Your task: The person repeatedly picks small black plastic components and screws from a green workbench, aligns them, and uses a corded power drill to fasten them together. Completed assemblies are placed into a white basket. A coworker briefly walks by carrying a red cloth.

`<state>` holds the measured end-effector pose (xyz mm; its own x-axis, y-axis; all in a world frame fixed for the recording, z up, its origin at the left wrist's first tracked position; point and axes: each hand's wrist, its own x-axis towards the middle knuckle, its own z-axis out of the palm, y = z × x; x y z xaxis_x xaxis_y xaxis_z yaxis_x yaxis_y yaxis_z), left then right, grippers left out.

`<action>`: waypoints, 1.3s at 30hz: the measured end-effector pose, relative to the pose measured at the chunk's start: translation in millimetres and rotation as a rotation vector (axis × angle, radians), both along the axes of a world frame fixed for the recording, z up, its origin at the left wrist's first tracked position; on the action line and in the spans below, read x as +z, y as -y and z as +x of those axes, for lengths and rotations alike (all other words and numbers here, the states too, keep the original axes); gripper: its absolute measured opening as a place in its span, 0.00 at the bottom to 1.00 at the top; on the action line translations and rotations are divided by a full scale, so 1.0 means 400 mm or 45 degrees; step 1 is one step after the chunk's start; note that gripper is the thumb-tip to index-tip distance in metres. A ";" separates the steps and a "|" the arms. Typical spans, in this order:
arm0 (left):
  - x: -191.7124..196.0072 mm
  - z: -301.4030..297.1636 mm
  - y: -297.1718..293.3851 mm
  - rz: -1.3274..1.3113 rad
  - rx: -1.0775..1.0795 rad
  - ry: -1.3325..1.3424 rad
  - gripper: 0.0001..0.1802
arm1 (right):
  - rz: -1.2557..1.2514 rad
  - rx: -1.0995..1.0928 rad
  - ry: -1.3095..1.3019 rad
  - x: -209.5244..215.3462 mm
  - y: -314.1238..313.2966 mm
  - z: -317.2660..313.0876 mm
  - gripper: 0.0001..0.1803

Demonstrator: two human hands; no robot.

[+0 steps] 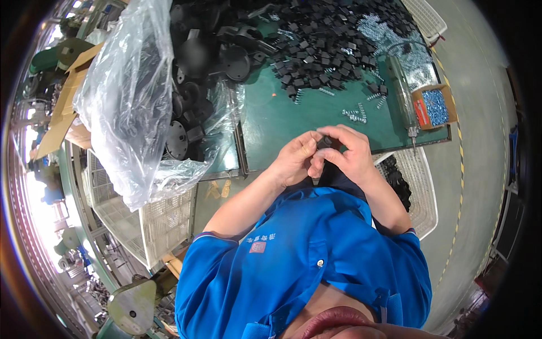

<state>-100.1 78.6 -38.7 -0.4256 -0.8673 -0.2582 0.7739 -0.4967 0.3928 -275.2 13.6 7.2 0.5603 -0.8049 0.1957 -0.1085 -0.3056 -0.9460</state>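
- The small black part [325, 142] was held up between the two hands, close to the front edge of the tabletop [261, 121].
- Fingers of the left hand [298, 157] were pinched on it; those of the right hand [351, 153] curled round and gripped its other side. Whether a spring sat inside could not be told.
- With so little part exposed, a loosened pinch could have let it slip and drop past the edge.
- The loose coil springs [355, 115], metallic and slim, could have rolled or tangled if a forearm brushed them.
- The driver [403, 96], its tip overhanging the edge near the carton of bluish screws [435, 107], might have been knocked off by an elbow.
- Behind lay a heap of matte black blocks [324, 53], square-edged.
- At left, crinkled clear plastic [127, 96] hung beside smooth black discs [235, 63].
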 end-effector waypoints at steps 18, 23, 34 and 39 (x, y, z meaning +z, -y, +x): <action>0.063 0.120 0.109 -0.276 -0.154 0.687 0.30 | 0.214 -0.109 0.216 -0.046 0.005 0.044 0.13; 0.081 0.323 0.341 -1.199 0.368 3.271 0.29 | 0.385 -0.231 0.404 -0.036 0.001 -0.013 0.13; 0.074 0.285 0.182 -1.211 -0.073 2.867 0.24 | 0.109 -0.363 0.139 -0.050 -0.034 -0.115 0.14; 0.136 0.148 0.101 -0.796 0.179 1.799 0.24 | -0.099 -0.379 0.168 -0.025 -0.020 -0.122 0.14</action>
